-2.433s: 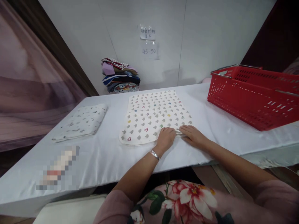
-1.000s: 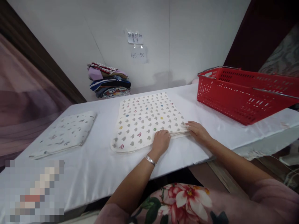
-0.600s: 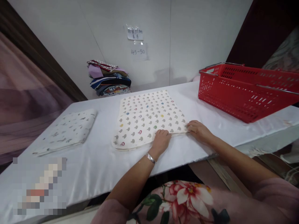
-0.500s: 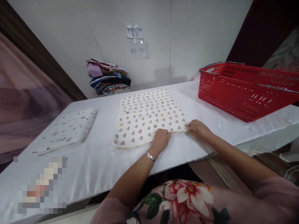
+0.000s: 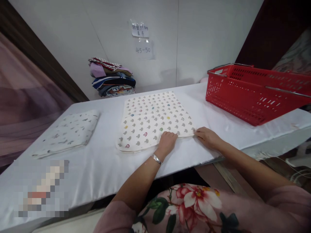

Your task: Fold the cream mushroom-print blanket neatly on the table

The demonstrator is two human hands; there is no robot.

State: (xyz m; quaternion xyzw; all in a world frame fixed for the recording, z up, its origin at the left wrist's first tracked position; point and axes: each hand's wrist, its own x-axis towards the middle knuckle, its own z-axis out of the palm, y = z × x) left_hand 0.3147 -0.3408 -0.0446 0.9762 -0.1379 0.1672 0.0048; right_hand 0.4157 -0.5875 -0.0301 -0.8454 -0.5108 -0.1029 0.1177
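A folded white cloth [image 5: 150,119] with a print of small grey and coloured mushrooms lies flat on the table in front of me. My left hand [image 5: 167,142], with a silver bracelet at the wrist, grips its near edge with bent fingers. At the near right corner, my right hand [image 5: 206,136] pinches the cloth between thumb and fingers. The edge between my hands runs nearly straight, and the layers under my fingers are hidden. Farther left rests a second folded white cloth [image 5: 70,132] with a sparse grey print, apart from both hands.
A red plastic basket [image 5: 243,103] with metal handles stands at the right of the white-covered table [image 5: 97,174]. Behind the far edge is a stack of folded fabrics [image 5: 113,79] against the wall. A blurred-out item [image 5: 43,191] lies at the near left.
Both hands stay at the near edge of the mushroom-print cloth with almost the same hold. The layers along the edge between them look pressed closer together. The view has shifted slightly.
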